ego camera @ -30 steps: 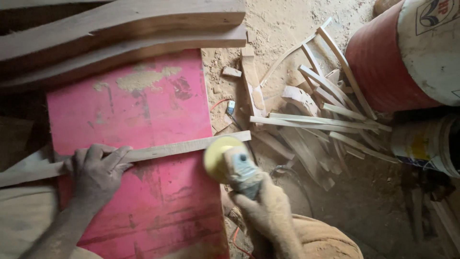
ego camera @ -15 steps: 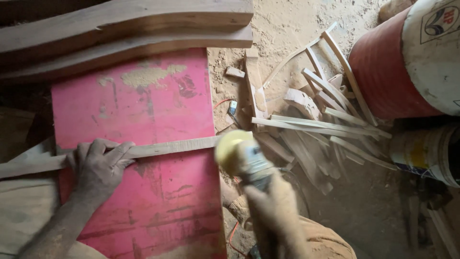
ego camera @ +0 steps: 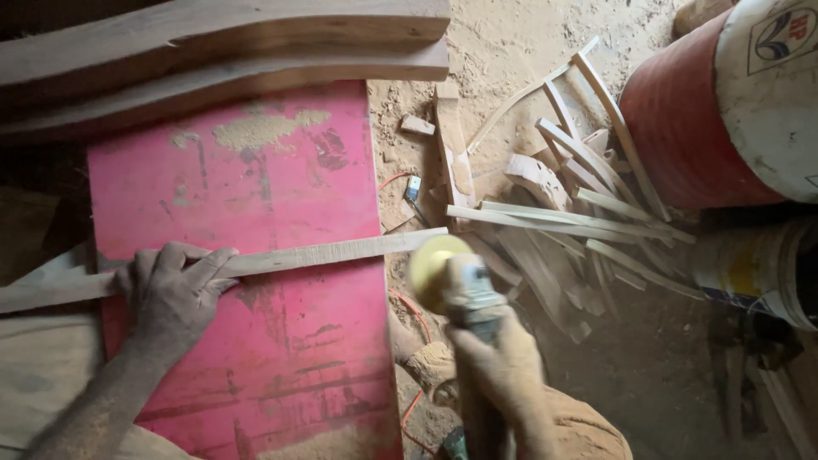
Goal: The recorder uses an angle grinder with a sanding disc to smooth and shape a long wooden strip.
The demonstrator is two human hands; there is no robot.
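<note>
At the far left, the left hand [ego camera: 175,290] lies flat, fingers spread and pressing down on a long thin strip of pale wood [ego camera: 324,254]. That strip runs from the left edge across a worn pink-red board [ego camera: 281,170], the worktop, and its right end pokes just past the board's right edge. Above the board lie two thick curved planks of brown wood [ego camera: 221,51] (stacked one against the other). Moving right, the right hand [ego camera: 503,366] is clamped around the grey body of a handheld power sander with a round yellow disc [ego camera: 434,264]; the disc sits just beside the strip's right end, though whether they touch is unclear. A thin red cord [ego camera: 412,308] trails below it. Farther right, a heap of pale wooden offcuts and slats [ego camera: 571,204] covers the sawdust-strewn floor [ego camera: 511,51]. At the far right stands a large red and white drum [ego camera: 724,111], lying tilted, with a white plastic bucket [ego camera: 758,268] under it.
</note>
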